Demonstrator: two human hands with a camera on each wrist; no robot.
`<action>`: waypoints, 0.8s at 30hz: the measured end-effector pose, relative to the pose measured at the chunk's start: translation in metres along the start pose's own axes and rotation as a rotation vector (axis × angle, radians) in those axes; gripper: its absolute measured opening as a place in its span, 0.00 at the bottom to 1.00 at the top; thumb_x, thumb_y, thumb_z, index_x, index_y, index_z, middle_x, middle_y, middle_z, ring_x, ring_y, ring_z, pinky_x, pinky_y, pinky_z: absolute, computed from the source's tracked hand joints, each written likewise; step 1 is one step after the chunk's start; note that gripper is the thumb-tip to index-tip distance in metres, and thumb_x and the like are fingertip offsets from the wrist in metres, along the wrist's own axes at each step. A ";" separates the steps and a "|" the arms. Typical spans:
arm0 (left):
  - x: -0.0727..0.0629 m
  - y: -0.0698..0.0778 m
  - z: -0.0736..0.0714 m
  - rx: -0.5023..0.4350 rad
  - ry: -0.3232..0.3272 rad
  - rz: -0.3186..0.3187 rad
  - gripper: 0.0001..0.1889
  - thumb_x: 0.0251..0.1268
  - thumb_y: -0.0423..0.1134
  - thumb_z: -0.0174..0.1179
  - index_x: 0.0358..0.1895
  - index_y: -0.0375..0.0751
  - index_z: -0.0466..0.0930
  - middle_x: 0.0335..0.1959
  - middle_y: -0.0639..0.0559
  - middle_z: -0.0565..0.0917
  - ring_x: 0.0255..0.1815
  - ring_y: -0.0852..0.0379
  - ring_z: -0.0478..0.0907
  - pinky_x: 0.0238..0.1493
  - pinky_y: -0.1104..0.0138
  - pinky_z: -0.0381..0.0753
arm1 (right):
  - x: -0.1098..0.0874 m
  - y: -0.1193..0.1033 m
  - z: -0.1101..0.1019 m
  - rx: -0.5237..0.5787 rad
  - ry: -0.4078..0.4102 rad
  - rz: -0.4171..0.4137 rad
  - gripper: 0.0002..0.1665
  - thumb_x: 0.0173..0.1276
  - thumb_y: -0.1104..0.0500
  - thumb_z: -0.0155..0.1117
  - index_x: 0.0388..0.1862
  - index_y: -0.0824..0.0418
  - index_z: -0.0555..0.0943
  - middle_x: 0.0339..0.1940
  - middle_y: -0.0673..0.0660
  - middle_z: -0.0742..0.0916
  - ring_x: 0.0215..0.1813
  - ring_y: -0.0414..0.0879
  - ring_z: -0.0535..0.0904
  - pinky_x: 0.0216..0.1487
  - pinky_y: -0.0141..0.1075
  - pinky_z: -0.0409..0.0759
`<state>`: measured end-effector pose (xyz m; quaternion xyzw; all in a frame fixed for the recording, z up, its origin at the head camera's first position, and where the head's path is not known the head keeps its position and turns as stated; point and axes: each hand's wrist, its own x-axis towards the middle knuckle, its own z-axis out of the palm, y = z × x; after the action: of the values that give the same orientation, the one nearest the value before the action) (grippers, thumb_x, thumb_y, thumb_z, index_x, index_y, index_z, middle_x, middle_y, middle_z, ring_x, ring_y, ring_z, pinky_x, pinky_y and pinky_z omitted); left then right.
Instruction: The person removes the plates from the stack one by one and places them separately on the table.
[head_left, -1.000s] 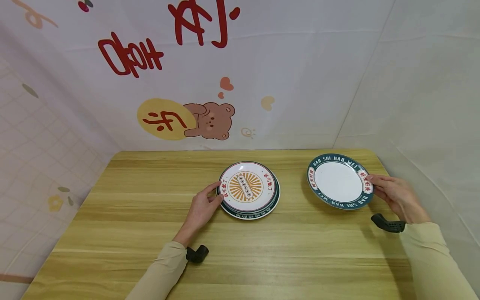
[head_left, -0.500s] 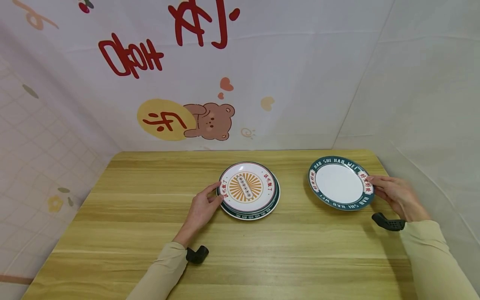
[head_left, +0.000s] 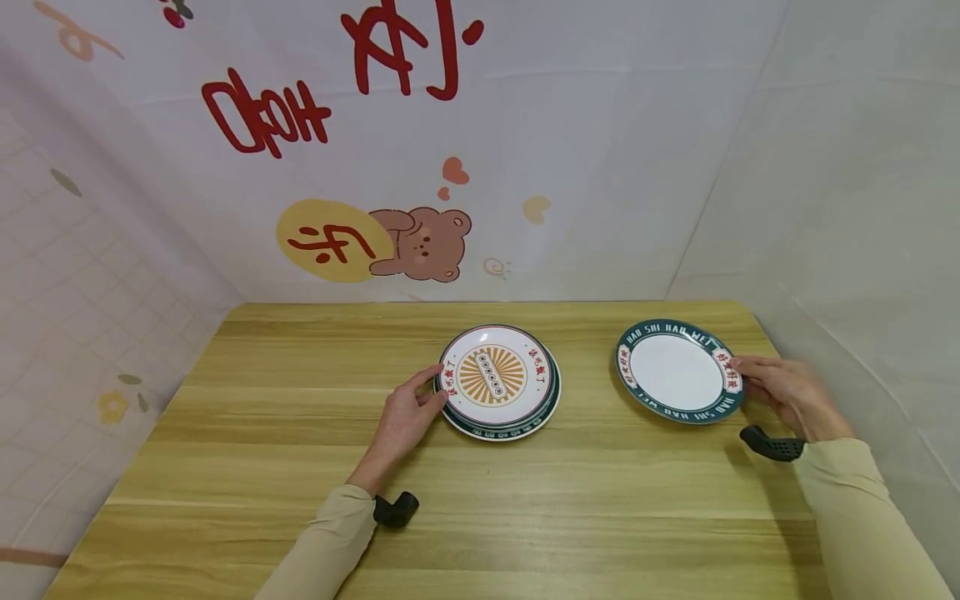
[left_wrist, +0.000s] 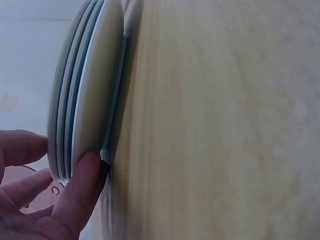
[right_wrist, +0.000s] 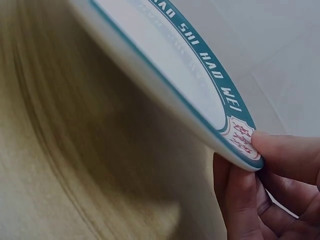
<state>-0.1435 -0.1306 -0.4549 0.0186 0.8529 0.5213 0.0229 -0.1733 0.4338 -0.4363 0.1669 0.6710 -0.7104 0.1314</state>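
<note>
Thumb and fingers of the right hand (head_left: 795,396) pinch one green-rimmed plate (head_left: 675,371) by the right end of its rim, thumb on the printed face, fingertips tucked beneath. Left hand (head_left: 405,417) has hold of the rim at the left side of a stack of plates (head_left: 517,430); seen from its wrist, several edges sit close together between its digits, with a finger against an underside near the wood. Whether the lowest plate is in that grasp too, I can't tell.

Both arms wear pale sleeves (head_left: 862,492) and a black wrist piece (head_left: 396,508). Out over the table (head_left: 487,525), the single plate tilts at the right, a dark shadow under it, well apart from the stack. That grip on one end worries me: the weight hangs out beyond the fingertips, so a loosened thumb could let the far edge dip and knock the wood. At the stack, an uneven pull might slide the sunburst top plate (head_left: 491,375) off the green-edged ones below, and a quick release could pinch that low finger.

Behind it all hangs a pale backdrop (head_left: 615,150) with a cartoon bear (head_left: 426,243).
</note>
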 end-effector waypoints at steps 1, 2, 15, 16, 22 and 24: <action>0.000 0.000 0.000 0.001 0.000 0.001 0.26 0.74 0.35 0.62 0.73 0.39 0.74 0.62 0.33 0.82 0.58 0.43 0.84 0.53 0.55 0.86 | 0.000 0.000 0.000 0.000 0.001 0.003 0.17 0.77 0.64 0.64 0.30 0.47 0.92 0.35 0.38 0.89 0.38 0.32 0.85 0.41 0.28 0.86; 0.000 0.000 0.000 0.000 0.000 0.000 0.26 0.74 0.35 0.62 0.73 0.39 0.74 0.62 0.33 0.82 0.58 0.43 0.84 0.53 0.55 0.86 | 0.001 0.001 -0.001 -0.007 0.003 0.003 0.17 0.77 0.64 0.64 0.30 0.47 0.92 0.35 0.38 0.89 0.38 0.32 0.85 0.41 0.28 0.86; 0.001 -0.001 0.001 0.001 0.001 -0.002 0.26 0.74 0.34 0.62 0.74 0.41 0.74 0.67 0.36 0.78 0.59 0.42 0.83 0.57 0.51 0.85 | 0.006 0.005 -0.001 -0.059 0.025 0.028 0.19 0.77 0.63 0.63 0.28 0.45 0.91 0.33 0.38 0.89 0.37 0.32 0.85 0.41 0.28 0.87; 0.001 -0.001 0.001 0.000 0.002 -0.002 0.26 0.74 0.34 0.62 0.74 0.41 0.74 0.68 0.36 0.78 0.59 0.42 0.83 0.57 0.52 0.85 | 0.007 0.005 -0.001 -0.062 0.030 0.030 0.19 0.77 0.63 0.63 0.28 0.45 0.91 0.33 0.38 0.89 0.37 0.32 0.85 0.40 0.28 0.87; 0.001 -0.001 0.001 -0.006 0.002 -0.004 0.26 0.74 0.34 0.62 0.74 0.41 0.73 0.67 0.35 0.79 0.59 0.42 0.84 0.55 0.53 0.86 | 0.011 0.010 0.002 -0.172 0.093 -0.024 0.10 0.77 0.59 0.65 0.37 0.49 0.91 0.33 0.35 0.87 0.36 0.30 0.84 0.39 0.27 0.86; 0.001 -0.001 0.001 -0.008 0.000 -0.003 0.26 0.74 0.35 0.62 0.74 0.40 0.73 0.67 0.35 0.79 0.59 0.43 0.84 0.54 0.54 0.86 | 0.011 0.012 0.003 -0.304 0.139 -0.058 0.13 0.78 0.54 0.64 0.50 0.59 0.89 0.33 0.33 0.85 0.35 0.29 0.83 0.39 0.27 0.86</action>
<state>-0.1440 -0.1302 -0.4560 0.0172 0.8509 0.5245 0.0235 -0.1786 0.4299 -0.4521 0.1742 0.7829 -0.5908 0.0879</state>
